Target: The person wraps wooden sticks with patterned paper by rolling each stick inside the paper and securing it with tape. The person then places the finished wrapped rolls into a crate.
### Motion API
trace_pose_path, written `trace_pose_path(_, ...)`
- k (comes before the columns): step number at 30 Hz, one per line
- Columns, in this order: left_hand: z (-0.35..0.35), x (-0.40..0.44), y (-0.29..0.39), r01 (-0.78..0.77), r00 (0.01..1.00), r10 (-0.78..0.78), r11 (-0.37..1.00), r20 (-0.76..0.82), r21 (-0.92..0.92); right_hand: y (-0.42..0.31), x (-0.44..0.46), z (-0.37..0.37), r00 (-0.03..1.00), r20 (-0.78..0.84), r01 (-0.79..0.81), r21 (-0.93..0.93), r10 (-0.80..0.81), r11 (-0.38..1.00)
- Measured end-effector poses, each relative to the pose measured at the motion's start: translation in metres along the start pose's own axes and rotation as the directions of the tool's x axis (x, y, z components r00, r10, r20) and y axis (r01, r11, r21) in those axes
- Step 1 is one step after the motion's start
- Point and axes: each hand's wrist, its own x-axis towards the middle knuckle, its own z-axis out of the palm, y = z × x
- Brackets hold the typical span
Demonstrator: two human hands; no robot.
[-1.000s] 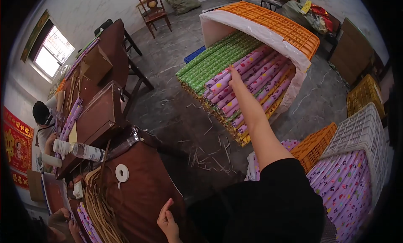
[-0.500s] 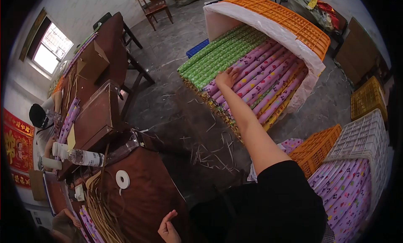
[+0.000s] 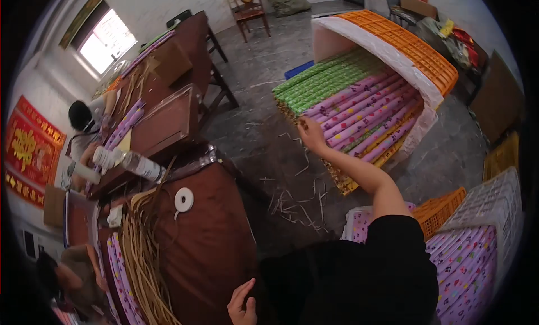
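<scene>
My right hand [image 3: 312, 135] is at the near ends of the purple patterned rolls [image 3: 359, 114], its fingers loosely bent against them. I see nothing held in it, though its fingertips are partly hidden. The rolls lie side by side in an orange crate [image 3: 401, 36] tipped on its side and lined with white plastic sheeting [image 3: 373, 39]. Green patterned rolls [image 3: 328, 78] fill its left side, with a few yellow ones among the purple. My left hand [image 3: 242, 307] hovers by the brown table's [image 3: 208, 241] edge, fingers stretched out and nothing in it.
On the table are a white tape roll [image 3: 184, 200], brown strips [image 3: 143, 252] and a plastic bottle [image 3: 140, 165]. Two people work along its left side. Scraps litter the floor below the crate. At right, a white crate [image 3: 485, 204] holds more purple rolls, beside an orange basket [image 3: 441, 213].
My right hand has drawn back from the top of the purple rolls to their near ends. The view has turned, so the scene sits further right. My left hand stays low, fingers extended.
</scene>
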Motion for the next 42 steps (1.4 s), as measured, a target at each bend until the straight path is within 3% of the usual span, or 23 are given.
trace_pose_path(1,0.0,-0.018,0.004,0.018,0.999,-0.017,1.0,-0.049,0.003,-0.05,-0.032,-0.004,0.995,0.072,0.055,0.196,-0.07,0.979)
trace_pose_path(3,0.003,-0.07,0.023,0.087,0.978,-0.084,0.996,-0.19,0.008,-0.143,-0.084,-0.01,0.885,0.196,0.304,0.445,-0.423,0.842)
trace_pose_path(5,0.0,-0.09,0.034,0.149,0.936,-0.138,0.989,-0.323,0.01,-0.233,-0.121,-0.027,0.544,0.318,0.376,0.735,-0.777,0.564)
trace_pose_path(7,-0.003,-0.115,0.045,0.132,0.949,-0.111,0.99,-0.295,0.053,-0.298,-0.16,-0.021,0.156,0.119,0.313,0.936,-0.981,0.163)
trace_pose_path(9,0.003,-0.147,0.052,0.159,0.876,-0.116,0.986,-0.467,0.053,-0.349,-0.202,-0.005,-0.083,-0.177,0.102,0.977,-0.981,-0.185)
trace_pose_path(10,0.009,-0.167,0.057,0.128,0.857,-0.071,0.989,-0.51,0.077,-0.368,-0.227,-0.001,-0.157,-0.268,-0.018,0.963,-0.951,-0.268)
trace_pose_path(13,0.036,-0.233,0.076,0.251,0.536,-0.241,0.96,-0.809,-0.12,-0.423,-0.297,0.003,-0.339,-0.568,-0.394,0.81,-0.75,-0.435)
trace_pose_path(15,0.073,-0.27,0.07,0.158,0.139,-0.383,0.919,-0.913,-0.361,-0.441,-0.352,-0.006,-0.313,-0.762,-0.649,0.608,-0.567,-0.457)
trace_pose_path(16,0.094,-0.284,0.065,0.138,-0.058,-0.383,0.911,-0.922,-0.387,-0.45,-0.378,-0.014,-0.267,-0.844,-0.757,0.482,-0.464,-0.441)
trace_pose_path(18,0.138,-0.306,0.057,0.152,-0.364,-0.39,0.871,-0.846,-0.468,-0.454,-0.419,-0.035,-0.457,-0.873,-0.785,0.487,-0.173,-0.382)
trace_pose_path(19,0.164,-0.316,0.047,0.113,-0.464,-0.402,0.857,-0.789,-0.503,-0.45,-0.439,-0.039,-0.382,-0.922,-0.858,0.381,-0.07,-0.343)
trace_pose_path(20,0.185,-0.329,0.037,0.08,-0.532,-0.426,0.835,-0.732,-0.544,-0.444,-0.458,-0.038,-0.566,-0.823,-0.698,0.514,-0.056,-0.498)
trace_pose_path(21,0.231,-0.328,0.043,0.006,-0.667,-0.427,0.816,-0.611,-0.577,-0.438,-0.479,-0.047,-0.666,-0.746,-0.563,0.515,-0.014,-0.647)
trace_pose_path(23,0.263,-0.328,0.055,-0.046,-0.768,-0.422,0.787,-0.482,-0.615,-0.439,-0.481,-0.046,-0.605,-0.795,-0.585,0.406,0.045,-0.701)
trace_pose_path(25,0.295,-0.334,0.051,0.038,-0.823,-0.321,0.793,-0.469,-0.608,-0.452,-0.471,-0.047,-0.535,-0.842,-0.77,0.52,-0.07,-0.37)
trace_pose_path(26,0.308,-0.338,0.048,0.031,-0.866,-0.272,0.809,-0.42,-0.587,-0.454,-0.468,-0.049,-0.519,-0.853,-0.787,0.503,-0.058,-0.358)
trace_pose_path(28,0.327,-0.351,0.052,0.024,-0.9,-0.271,0.751,-0.341,-0.66,-0.457,-0.463,-0.047,-0.567,-0.799,-0.758,0.602,-0.203,-0.25)
trace_pose_path(30,0.339,-0.36,0.063,0.036,-0.921,-0.235,0.743,-0.311,-0.668,-0.458,-0.462,-0.048,-0.551,-0.815,-0.766,0.579,-0.179,-0.279)
trace_pose_path(33,0.359,-0.374,0.089,0.142,-0.973,-0.077,0.536,-0.215,-0.832,-0.457,-0.463,-0.049,-0.544,-0.825,-0.759,0.562,-0.154,-0.328)
trace_pose_path(35,0.377,-0.376,0.122,0.167,-0.981,-0.033,0.357,-0.191,-0.919,-0.458,-0.461,-0.05,-0.549,-0.824,-0.754,0.56,-0.137,-0.343)
trace_pose_path(37,0.397,-0.371,0.163,0.295,-0.952,-0.096,-0.047,-0.29,-0.954,-0.46,-0.458,-0.054,-0.562,-0.814,-0.75,0.577,-0.149,-0.324)
trace_pose_path(40,0.44,-0.359,0.216,0.328,-0.944,-0.185,-0.568,-0.271,-0.755,-0.458,-0.458,-0.051,-0.556,-0.817,-0.752,0.573,-0.154,-0.326)
trace_pose_path(42,0.482,-0.364,0.252,0.154,-0.968,0.049,-0.66,-0.247,-0.735,-0.457,-0.462,-0.046,-0.545,-0.823,-0.76,0.565,-0.159,-0.319)
